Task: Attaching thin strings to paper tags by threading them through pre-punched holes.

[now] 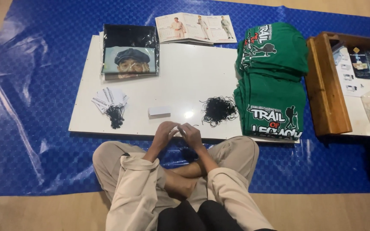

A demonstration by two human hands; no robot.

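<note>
Hands, left hand (pixel 164 133) and right hand (pixel 190 134), pinch together, contents unclear, near black strings (pixel 218 110).

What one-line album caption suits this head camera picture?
Seated cross-legged, a person's left hand and right hand meet over a flat white board, between black string tangle and folded green shirts.

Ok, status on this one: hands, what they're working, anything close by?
Left hand and right hand together at board edge, pinching something small, unclear. Black strings and white slip just beyond.
</note>
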